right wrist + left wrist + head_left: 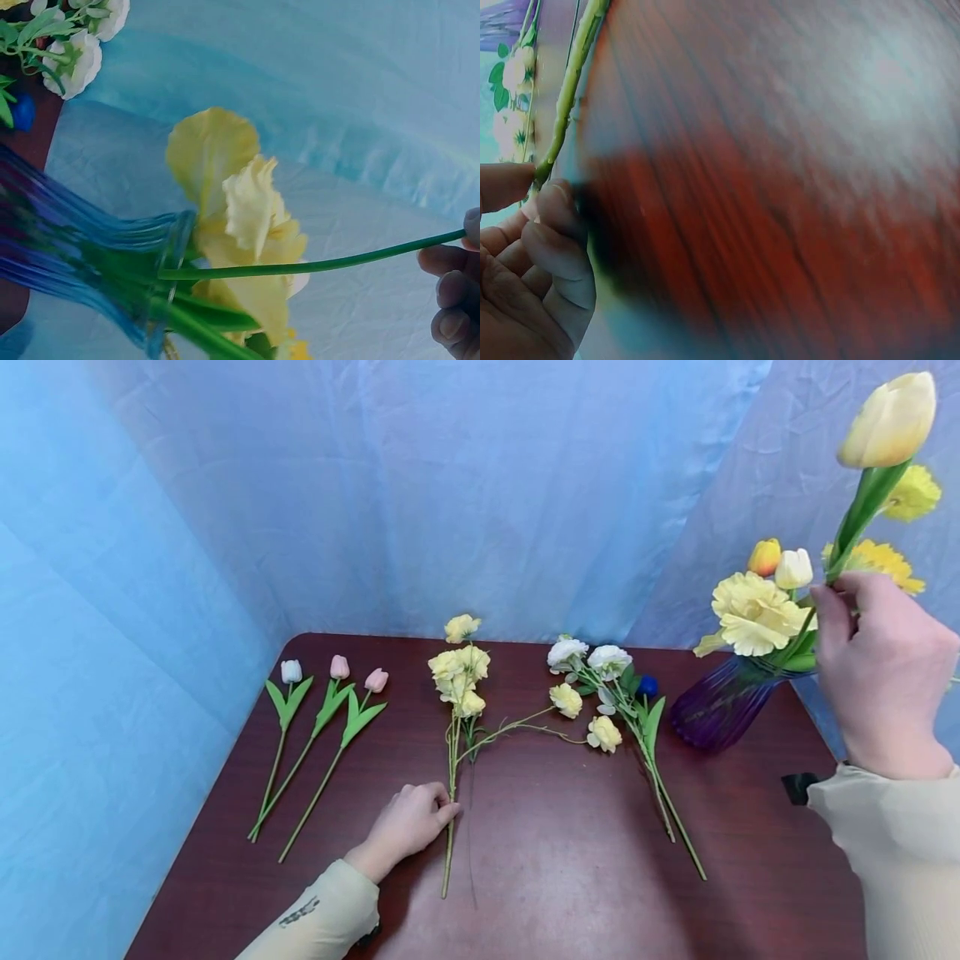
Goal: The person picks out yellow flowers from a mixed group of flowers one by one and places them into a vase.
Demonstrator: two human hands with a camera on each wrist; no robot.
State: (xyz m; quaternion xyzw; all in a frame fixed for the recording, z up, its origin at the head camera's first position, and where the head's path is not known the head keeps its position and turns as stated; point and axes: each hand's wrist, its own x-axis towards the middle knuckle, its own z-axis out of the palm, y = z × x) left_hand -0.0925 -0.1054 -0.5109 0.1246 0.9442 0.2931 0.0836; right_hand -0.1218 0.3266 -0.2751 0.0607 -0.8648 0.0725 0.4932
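My right hand (885, 668) pinches the stem of a pale yellow tulip (892, 422), its bloom held upright at the upper right. In the right wrist view, the lower end of the green stem (322, 266) is at the mouth of the ribbed purple-blue glass vase (161, 240). Several flowers stand in this vase, among them a large ruffled yellow bloom (757, 610), an orange tulip (765, 557) and a white tulip (793, 568). Low over the table, my left hand (408, 822) pinches the stem of a branching yellow flower spray (453, 681) between thumb and fingers.
One white and two pink tulips (339, 668) lie at the table's left. White blooms (609, 660) and a blue flower (647, 686) lie right of centre, near the vase. Blue cloth (412, 485) hangs behind the dark red-brown table (555, 860).
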